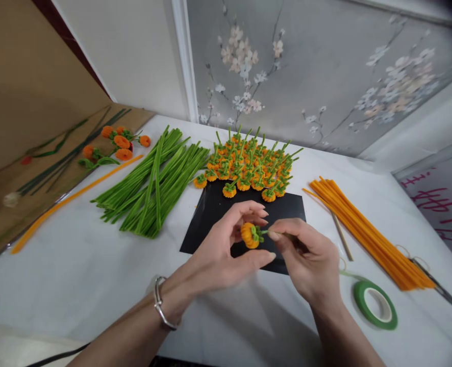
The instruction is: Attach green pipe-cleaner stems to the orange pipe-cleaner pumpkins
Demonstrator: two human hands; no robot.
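A small orange pipe-cleaner pumpkin (250, 235) with green curls at its top is tilted on its side above a black mat (210, 214). My right hand (310, 255) pinches its thin green stem between thumb and forefinger. My left hand (233, 244) is cupped around the pumpkin, thumb and fingers spread apart; whether a hidden finger touches it I cannot tell. Behind the mat, many similar pumpkins (249, 163) stand crowded together, green stems pointing up. A roll of green tape (375, 305) lies right of my right hand, its loose end trailing toward that wrist.
Green pipe cleaners (153, 183) lie in a pile at left, with one orange strip (76, 201) beyond. Orange pipe cleaners (371, 234), a thin stick (341, 235) and scissors (438, 285) are at right. Orange flowers (122, 148) rest on brown paper (53, 153).
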